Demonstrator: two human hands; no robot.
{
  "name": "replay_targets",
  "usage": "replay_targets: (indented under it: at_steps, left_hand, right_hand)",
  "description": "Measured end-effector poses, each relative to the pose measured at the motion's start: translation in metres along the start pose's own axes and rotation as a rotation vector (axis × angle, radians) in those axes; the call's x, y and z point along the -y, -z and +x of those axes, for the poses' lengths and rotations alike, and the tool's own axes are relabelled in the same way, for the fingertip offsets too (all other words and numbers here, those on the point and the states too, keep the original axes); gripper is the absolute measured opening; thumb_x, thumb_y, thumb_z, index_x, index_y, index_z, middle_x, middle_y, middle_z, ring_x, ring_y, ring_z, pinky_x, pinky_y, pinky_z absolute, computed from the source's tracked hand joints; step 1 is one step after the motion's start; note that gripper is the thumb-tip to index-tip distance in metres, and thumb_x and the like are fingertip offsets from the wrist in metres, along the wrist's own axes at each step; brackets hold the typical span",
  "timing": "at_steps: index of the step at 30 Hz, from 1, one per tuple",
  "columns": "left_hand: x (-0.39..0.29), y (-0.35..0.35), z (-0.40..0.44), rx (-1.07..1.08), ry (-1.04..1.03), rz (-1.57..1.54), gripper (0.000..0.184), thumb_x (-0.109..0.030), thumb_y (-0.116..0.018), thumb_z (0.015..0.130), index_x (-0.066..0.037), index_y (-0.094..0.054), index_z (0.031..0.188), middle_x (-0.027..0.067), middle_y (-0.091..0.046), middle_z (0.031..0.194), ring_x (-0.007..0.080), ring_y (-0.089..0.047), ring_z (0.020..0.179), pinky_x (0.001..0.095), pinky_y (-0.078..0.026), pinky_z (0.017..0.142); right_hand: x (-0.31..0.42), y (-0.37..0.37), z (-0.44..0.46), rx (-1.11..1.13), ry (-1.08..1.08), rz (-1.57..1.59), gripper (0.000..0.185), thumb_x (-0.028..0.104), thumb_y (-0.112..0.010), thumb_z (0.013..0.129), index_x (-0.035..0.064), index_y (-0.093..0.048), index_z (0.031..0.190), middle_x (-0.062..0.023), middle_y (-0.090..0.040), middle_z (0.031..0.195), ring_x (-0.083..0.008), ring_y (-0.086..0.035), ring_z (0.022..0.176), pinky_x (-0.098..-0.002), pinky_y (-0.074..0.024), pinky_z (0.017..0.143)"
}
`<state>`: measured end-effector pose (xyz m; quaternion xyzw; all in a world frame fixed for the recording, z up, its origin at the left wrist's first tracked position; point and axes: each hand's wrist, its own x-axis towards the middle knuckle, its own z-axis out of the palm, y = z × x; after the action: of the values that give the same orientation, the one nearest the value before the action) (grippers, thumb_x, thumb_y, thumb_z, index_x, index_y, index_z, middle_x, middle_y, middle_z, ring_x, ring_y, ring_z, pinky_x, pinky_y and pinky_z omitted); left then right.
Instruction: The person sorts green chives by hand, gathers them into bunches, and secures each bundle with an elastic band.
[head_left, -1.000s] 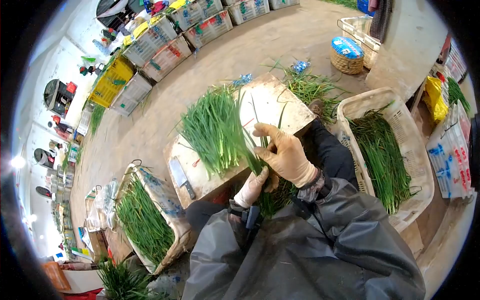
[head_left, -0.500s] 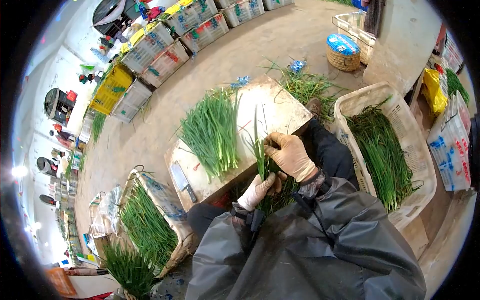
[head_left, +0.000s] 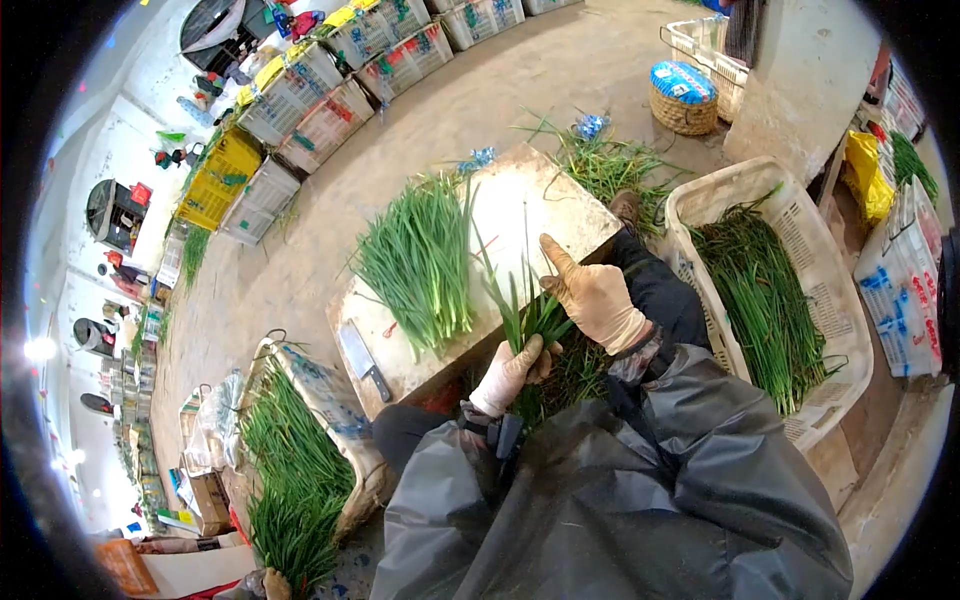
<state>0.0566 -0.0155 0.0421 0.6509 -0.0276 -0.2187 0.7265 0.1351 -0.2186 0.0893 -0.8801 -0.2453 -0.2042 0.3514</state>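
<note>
My left hand (head_left: 508, 378), in a pale glove, is closed around the lower part of a small bunch of garlic chives (head_left: 528, 318), whose leaves fan out upward. Just to the right, my gloved right hand (head_left: 600, 308) is off the leaves, its index finger stretched out and its thumb apart. In front of both hands is a worn low board (head_left: 550, 205). A larger pile of trimmed chives (head_left: 418, 265) lies on it, pale ends toward me. A knife (head_left: 364, 358) rests at the board's left corner.
A white crate of chives (head_left: 765, 310) stands at my right, another basket of chives (head_left: 295, 450) at my left. Loose leaves (head_left: 610, 170) and blue ties (head_left: 590, 126) lie beyond the board. A wicker basket (head_left: 684, 108) and stacked crates (head_left: 290, 95) stand farther back.
My right hand has let go of the leaves and drawn slightly right, its index finger now extended. The bunch in my left hand has spread out. At lower left, dark green leaves have shifted.
</note>
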Motion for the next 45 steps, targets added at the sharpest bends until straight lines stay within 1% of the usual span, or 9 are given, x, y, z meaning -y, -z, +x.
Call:
replay_targets:
  at_steps: [10,15,17,19,20,24,29,39,45]
  left_hand:
    - [-0.004,-0.003,0.002,-0.115,0.115,0.073,0.041,-0.041,-0.065,0.104,-0.003,-0.072,0.089,-0.0025,-0.054,0.062,0.0084,-0.046,0.052,0.0256,-0.035,0.049]
    - [-0.005,0.001,-0.002,-0.085,0.138,0.083,0.040,-0.040,-0.065,0.104,-0.003,-0.072,0.088,-0.0028,-0.053,0.061,0.0082,-0.045,0.052,0.0258,-0.035,0.048]
    - [0.003,0.004,0.000,-0.103,0.144,0.026,0.041,-0.040,-0.065,0.104,-0.003,-0.072,0.088,-0.0031,-0.053,0.061,0.0081,-0.045,0.051,0.0256,-0.036,0.049]
    - [0.005,0.006,0.000,-0.102,0.139,0.010,0.041,-0.041,-0.064,0.104,-0.003,-0.072,0.088,-0.0032,-0.052,0.061,0.0081,-0.045,0.052,0.0255,-0.036,0.049]
    - [0.006,0.007,0.000,-0.098,0.137,0.001,0.042,-0.041,-0.064,0.105,-0.004,-0.071,0.088,-0.0032,-0.052,0.061,0.0081,-0.045,0.052,0.0255,-0.036,0.049]
    - [0.003,0.005,0.001,-0.076,0.159,-0.030,0.042,-0.042,-0.063,0.105,-0.004,-0.071,0.091,-0.0028,-0.052,0.064,0.0082,-0.045,0.054,0.0251,-0.036,0.051]
    - [0.010,0.009,0.003,0.007,0.162,-0.002,0.038,-0.042,-0.061,0.105,-0.005,-0.067,0.102,0.0001,-0.059,0.074,0.0094,-0.048,0.057,0.0251,-0.037,0.049]
    - [0.012,0.021,0.000,0.044,-0.081,-0.344,0.037,-0.033,-0.074,0.097,-0.001,-0.062,0.112,-0.0009,-0.051,0.069,0.0088,-0.044,0.055,0.0272,-0.040,0.053]
    - [0.014,0.024,0.005,0.027,-0.033,-0.223,0.030,-0.032,-0.065,0.103,-0.002,-0.065,0.107,0.0003,-0.052,0.068,0.0120,-0.046,0.056,0.0290,-0.038,0.052]
  right_hand:
    - [-0.021,0.015,-0.003,0.118,0.340,-0.161,0.075,0.020,-0.065,0.095,0.0150,-0.036,0.163,-0.0050,-0.054,0.055,-0.0244,-0.056,0.046,-0.0395,-0.0452,0.046]
    - [-0.055,0.027,0.000,-0.200,0.201,-0.300,0.083,0.004,-0.063,0.087,0.0146,-0.033,0.164,-0.0059,-0.051,0.054,-0.0284,-0.055,0.045,-0.0436,-0.0436,0.044]
    - [-0.060,0.042,0.001,-0.070,-0.280,-0.426,0.078,0.005,-0.064,0.090,0.0133,-0.036,0.162,-0.0118,-0.067,0.075,-0.0317,-0.066,0.064,-0.0450,-0.0529,0.059]
    - [-0.072,0.048,0.006,-0.200,-0.122,-0.516,0.073,0.009,-0.067,0.091,0.0104,-0.040,0.159,-0.0191,-0.071,0.110,-0.0342,-0.069,0.095,-0.0447,-0.0559,0.085]
    - [-0.072,0.054,-0.003,0.045,-0.374,-0.283,0.067,0.005,-0.072,0.089,0.0062,-0.048,0.152,-0.0243,-0.055,0.144,-0.0400,-0.051,0.133,-0.0437,-0.0414,0.113]
    - [-0.079,0.031,-0.020,-0.139,-0.341,0.330,0.031,0.012,-0.074,0.095,-0.0006,-0.069,0.123,-0.0171,-0.074,0.104,-0.0247,-0.072,0.093,-0.0353,-0.0569,0.082]
    - [-0.037,0.031,-0.014,-0.021,-0.208,0.477,0.032,0.018,-0.075,0.097,0.0003,-0.070,0.123,-0.0149,-0.074,0.104,-0.0221,-0.073,0.091,-0.0337,-0.0576,0.080]
    - [-0.050,0.014,-0.034,-0.161,-0.495,0.429,0.034,0.022,-0.072,0.100,-0.0015,-0.068,0.124,-0.0137,-0.074,0.096,-0.0198,-0.070,0.084,-0.0339,-0.0565,0.075]
    - [-0.003,-0.002,-0.037,-0.100,-0.231,0.530,0.022,0.015,-0.075,0.095,0.0015,-0.072,0.112,-0.0178,-0.075,0.099,-0.0304,-0.074,0.088,-0.0353,-0.0579,0.076]
